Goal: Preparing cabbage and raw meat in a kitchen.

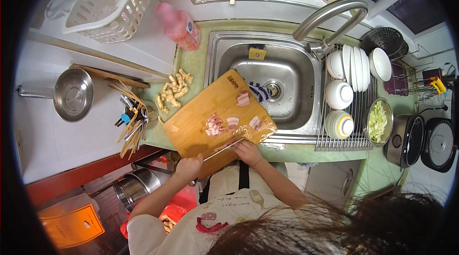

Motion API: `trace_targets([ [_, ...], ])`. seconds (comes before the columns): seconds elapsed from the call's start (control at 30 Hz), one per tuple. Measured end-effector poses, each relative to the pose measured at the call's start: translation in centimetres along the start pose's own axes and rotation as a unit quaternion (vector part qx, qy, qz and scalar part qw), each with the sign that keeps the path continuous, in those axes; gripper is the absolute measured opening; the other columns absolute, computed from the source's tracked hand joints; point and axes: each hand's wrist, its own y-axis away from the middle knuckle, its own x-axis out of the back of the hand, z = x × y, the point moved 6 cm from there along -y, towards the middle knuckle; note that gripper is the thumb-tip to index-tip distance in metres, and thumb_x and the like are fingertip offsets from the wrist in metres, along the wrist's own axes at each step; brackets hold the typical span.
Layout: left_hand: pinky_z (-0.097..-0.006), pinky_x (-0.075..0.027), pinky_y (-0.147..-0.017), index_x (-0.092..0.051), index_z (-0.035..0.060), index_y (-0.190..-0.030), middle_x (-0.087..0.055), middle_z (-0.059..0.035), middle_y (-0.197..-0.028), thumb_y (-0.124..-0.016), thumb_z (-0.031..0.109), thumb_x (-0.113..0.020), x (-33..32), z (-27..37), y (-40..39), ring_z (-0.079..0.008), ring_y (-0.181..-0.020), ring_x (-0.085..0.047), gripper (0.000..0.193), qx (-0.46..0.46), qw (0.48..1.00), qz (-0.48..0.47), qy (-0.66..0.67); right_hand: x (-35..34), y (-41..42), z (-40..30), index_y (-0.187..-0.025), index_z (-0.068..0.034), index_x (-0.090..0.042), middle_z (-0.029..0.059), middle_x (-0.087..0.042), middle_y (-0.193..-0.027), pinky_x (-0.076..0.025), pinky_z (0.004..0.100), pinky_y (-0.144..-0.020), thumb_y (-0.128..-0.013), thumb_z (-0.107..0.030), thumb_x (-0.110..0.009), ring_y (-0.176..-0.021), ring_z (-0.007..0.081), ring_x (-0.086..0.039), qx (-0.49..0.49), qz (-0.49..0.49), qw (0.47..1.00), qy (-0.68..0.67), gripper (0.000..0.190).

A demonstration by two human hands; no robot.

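Observation:
My left hand [190,167] grips the handle of a kitchen knife [223,150]. Its blade is edge-down over a wooden cutting board [195,118] and angles up to the right. Beside the blade's far end, my right hand [249,153] rests with bent fingers on the board; what lies under the fingertips is hidden. A strip of raw meat [225,146] shows along the blade's far side. Beyond it are a pile of diced fatty pork [214,125] and separate pork slices [232,123], [242,98], [255,122]. Wet patches glisten near the board's right corner.
The board overlaps a steel sink [287,111] under a curved faucet [330,11]. Ginger pieces [174,90] and a utensil holder [141,115] are left. Right stand a rack with white bowls [339,94], a bowl of chopped greens [377,122] and an open-lidded appliance [405,140].

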Motion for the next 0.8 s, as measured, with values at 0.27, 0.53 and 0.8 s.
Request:
trace_targets([
  [0.27,-0.0419,-0.051,-0.048,-0.050,0.0025,-0.080,-0.061,-0.0165,-0.061,-0.079,0.016,-0.054,-1.8,1.6,-2.9,-0.0306,-0.056,-0.064,0.014,0.031,0.998,-0.017,0.044,-0.5,0.1,0.2,-0.094,-0.005,-0.065,0.0052,-0.062,-0.100,-0.050,0.0313,-0.078,-0.070,-0.010,-0.056,-0.092,0.0202,-0.059,-0.020,0.004,1.000,-0.015,0.026],
  [0.53,-0.0468,-0.049,-0.057,-0.051,0.0069,-0.086,-0.062,-0.0160,-0.067,-0.087,0.031,-0.052,0.6,-1.5,-3.6,-0.0355,-0.063,-0.062,0.024,0.017,0.992,0.029,0.125,0.8,-1.1,-0.6,-0.102,-0.008,-0.059,0.0038,-0.057,-0.100,-0.048,0.0303,-0.080,-0.074,-0.013,-0.055,-0.091,0.0195,-0.056,0.010,-0.042,0.999,-0.015,0.028],
  [0.8,-0.0428,-0.049,-0.055,-0.056,0.0206,-0.111,-0.062,-0.0113,-0.069,-0.081,0.021,-0.055,3.4,-2.8,-1.4,-0.0313,-0.061,-0.061,0.030,0.037,0.990,0.102,0.092,-0.6,-4.3,-0.6,-0.100,-0.007,-0.058,0.0060,-0.055,-0.100,-0.047,0.0320,-0.082,-0.074,-0.017,-0.054,-0.095,0.0225,-0.054,0.055,-0.066,0.995,0.054,0.028],
])
